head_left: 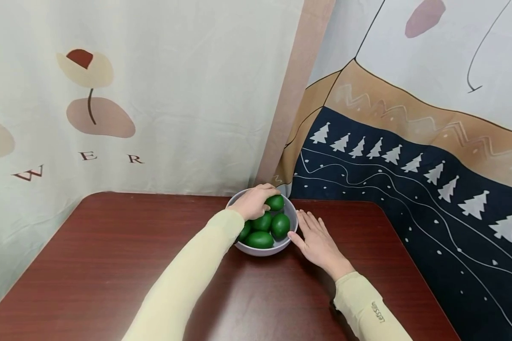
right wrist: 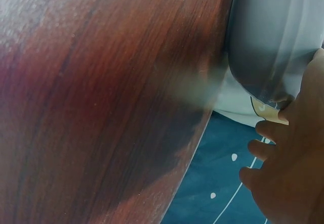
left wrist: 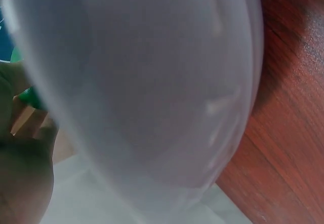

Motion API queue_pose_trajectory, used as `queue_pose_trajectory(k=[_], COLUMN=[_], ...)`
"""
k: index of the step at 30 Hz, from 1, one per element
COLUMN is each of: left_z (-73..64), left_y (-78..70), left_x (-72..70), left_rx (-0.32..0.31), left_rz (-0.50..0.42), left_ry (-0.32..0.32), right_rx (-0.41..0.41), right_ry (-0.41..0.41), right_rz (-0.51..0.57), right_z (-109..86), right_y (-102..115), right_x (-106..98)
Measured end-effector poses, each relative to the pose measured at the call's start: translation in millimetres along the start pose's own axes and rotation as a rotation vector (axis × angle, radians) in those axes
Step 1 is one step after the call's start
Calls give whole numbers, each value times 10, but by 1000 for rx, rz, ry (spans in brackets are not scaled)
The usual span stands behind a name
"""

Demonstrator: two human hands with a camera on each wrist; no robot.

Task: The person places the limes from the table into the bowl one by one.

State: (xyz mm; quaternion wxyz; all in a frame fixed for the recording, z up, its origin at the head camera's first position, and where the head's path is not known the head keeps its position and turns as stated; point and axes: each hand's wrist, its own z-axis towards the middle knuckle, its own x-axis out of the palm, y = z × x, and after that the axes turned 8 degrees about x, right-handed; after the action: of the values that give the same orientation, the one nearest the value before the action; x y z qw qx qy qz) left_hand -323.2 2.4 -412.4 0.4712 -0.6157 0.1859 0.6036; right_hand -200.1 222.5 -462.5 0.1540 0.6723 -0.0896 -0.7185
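A pale lavender-grey bowl (head_left: 262, 252) stands near the back edge of the table, with several smooth green oval fruits (head_left: 259, 240) inside. My left hand (head_left: 254, 201) reaches over the bowl's left rim and grips the rearmost green fruit (head_left: 275, 202) with curled fingers. In the left wrist view the bowl's side (left wrist: 152, 82) fills most of the picture, and only a little green (left wrist: 31, 98) shows by the fingers. Straight-fingered, my right hand (head_left: 317, 241) lies against the bowl's right side, its thumb at the wall; the right wrist view shows this hand (right wrist: 291, 168) beside the bowl (right wrist: 278, 37).
The dark red-brown wooden table (head_left: 145, 246) extends to both sides and in front of the bowl. Behind it hangs a pale printed curtain (head_left: 187, 94). A navy cloth with white trees (head_left: 367, 175) hangs behind and to the right.
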Motion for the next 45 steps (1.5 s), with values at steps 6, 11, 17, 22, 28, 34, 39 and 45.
queue_pose_trajectory(k=[6, 11, 17, 22, 28, 34, 39, 45], left_z=[18, 13, -22, -74, -137, -218, -322, -505], left_y=[23, 22, 11, 17, 22, 11, 41, 63], left_x=[56, 72, 61, 26, -13, -37, -40, -77], left_rx=[-29, -38, -34, -31, -17, 23, 54, 34], left_rz=[9, 18, 19, -4, -12, 0, -3, 23], left_ry=[11, 10, 1, -8, -30, -61, -101, -102], right_rx=[0, 3, 14, 23, 25, 28, 24, 12], right_ry=[2, 0, 15, 28, 24, 22, 16, 18], right_rz=[0, 2, 3, 2, 2, 7, 16, 14], right_z=[-2, -8, -6, -7, -8, -20, -30, -20], right_y=[8, 13, 22, 28, 4, -26, -22, 6], right_x=[0, -3, -6, 7, 22, 16, 2, 19])
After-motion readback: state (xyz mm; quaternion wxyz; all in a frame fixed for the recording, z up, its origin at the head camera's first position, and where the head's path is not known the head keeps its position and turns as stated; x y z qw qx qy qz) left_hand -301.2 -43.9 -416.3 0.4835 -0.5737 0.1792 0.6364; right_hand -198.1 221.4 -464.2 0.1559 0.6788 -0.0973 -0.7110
